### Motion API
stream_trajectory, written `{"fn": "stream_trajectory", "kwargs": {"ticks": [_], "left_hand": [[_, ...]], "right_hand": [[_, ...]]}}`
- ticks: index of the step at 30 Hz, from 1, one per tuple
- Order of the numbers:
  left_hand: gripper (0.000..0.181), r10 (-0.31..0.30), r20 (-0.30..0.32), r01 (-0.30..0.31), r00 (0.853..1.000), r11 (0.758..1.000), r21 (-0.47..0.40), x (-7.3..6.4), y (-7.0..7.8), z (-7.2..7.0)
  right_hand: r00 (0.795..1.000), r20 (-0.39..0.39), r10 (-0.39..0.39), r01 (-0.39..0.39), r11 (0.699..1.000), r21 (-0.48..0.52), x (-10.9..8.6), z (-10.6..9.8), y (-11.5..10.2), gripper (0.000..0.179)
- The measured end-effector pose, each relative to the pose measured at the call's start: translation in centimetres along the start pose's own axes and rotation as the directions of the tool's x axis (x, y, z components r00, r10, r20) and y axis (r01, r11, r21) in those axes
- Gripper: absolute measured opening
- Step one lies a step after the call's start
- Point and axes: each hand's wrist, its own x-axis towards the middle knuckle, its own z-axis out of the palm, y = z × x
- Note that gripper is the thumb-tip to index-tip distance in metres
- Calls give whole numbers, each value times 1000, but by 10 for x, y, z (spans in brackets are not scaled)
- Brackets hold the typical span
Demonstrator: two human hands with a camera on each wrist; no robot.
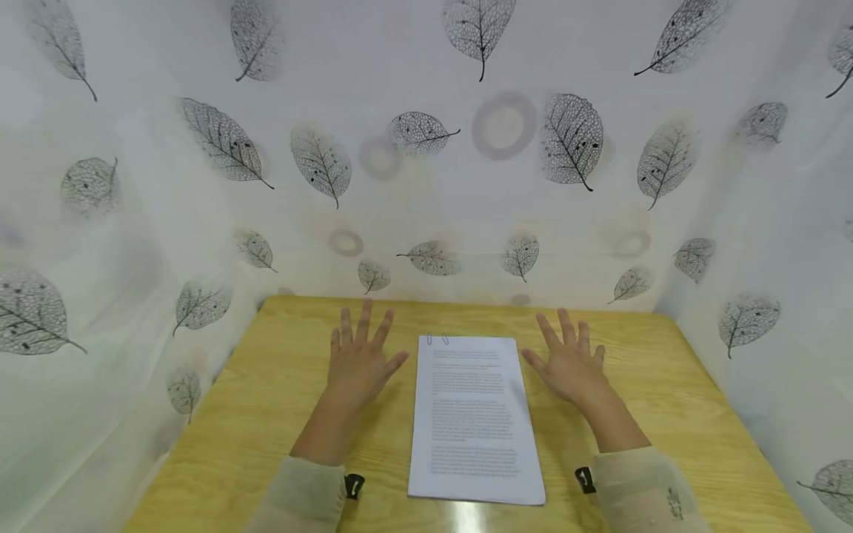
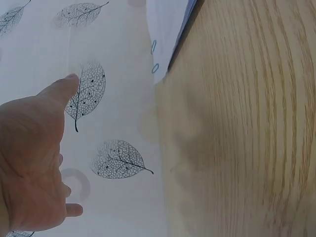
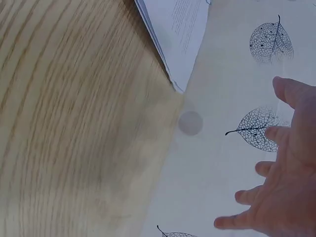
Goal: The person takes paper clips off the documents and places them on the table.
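A stack of printed paper (image 1: pixel 474 418) lies on the wooden table, its long side running away from me. Two paper clips (image 1: pixel 437 339) sit at its top left edge; in the left wrist view the clips (image 2: pixel 155 57) look blue. To the left of the stack, my left hand (image 1: pixel 360 366) is held with its fingers spread and holds nothing. On the other side, my right hand (image 1: pixel 571 368) is also spread, thumb toward the paper, and holds nothing. The right wrist view shows several sheets layered at the corner of the stack (image 3: pixel 173 44).
The wooden table (image 1: pixel 266 414) has a light grain and ends at a white curtain (image 1: pixel 426 192) printed with dark leaves, which encloses the back and both sides. A dark strap end (image 1: pixel 354 485) shows at the left sleeve and another strap end (image 1: pixel 584 480) at the right.
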Motion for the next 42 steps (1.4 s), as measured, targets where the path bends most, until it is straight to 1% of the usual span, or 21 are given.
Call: {"fn": "stream_trajectory", "kwargs": {"ticks": [2,7,9,11,15,18,22,24,28,30,33,38,42], "left_hand": [[82,-1,-2,1,1000,1000,8,-1,-2,-1],[81,3,-42,-3,999,1000,-1,-5,-9,-3],[80,-4,-56,3,998,1000,-9,-6,-12,-2],[79,-11,-59,11,998,1000,-4,-7,-15,0],[77,-28,-1,28,1000,1000,8,-8,-19,9],[73,-33,39,33,999,999,-4,-8,-20,18],[68,-36,43,38,998,999,-28,-11,-21,26],[67,-35,50,37,998,999,-34,-12,-21,29],[63,-9,91,13,996,999,-42,-13,-19,32],[60,10,113,-6,994,999,-41,-12,-16,33],[55,28,130,-20,991,998,-63,-10,-12,35],[47,36,146,-14,989,989,-149,-8,-5,38],[44,46,158,-11,986,977,-213,-9,0,40]], "right_hand": [[999,-20,-24,25,999,20,3,3,1,82],[996,-50,-70,74,994,83,12,11,5,80],[996,-42,-77,81,990,115,17,15,6,79],[997,-17,-71,73,987,143,23,20,8,78],[996,65,-60,48,985,168,35,33,12,77],[992,117,-45,22,982,188,43,42,14,78],[986,169,-10,-30,972,235,55,50,14,80],[983,185,0,-45,971,237,62,54,14,80],[985,174,-14,-20,981,192,77,61,16,75],[987,158,-22,-7,983,181,81,62,16,70],[989,146,-18,-9,983,184,85,61,16,63],[991,137,-3,-24,981,191,88,66,18,47],[992,125,-23,-4,977,214,87,69,17,35]]}}
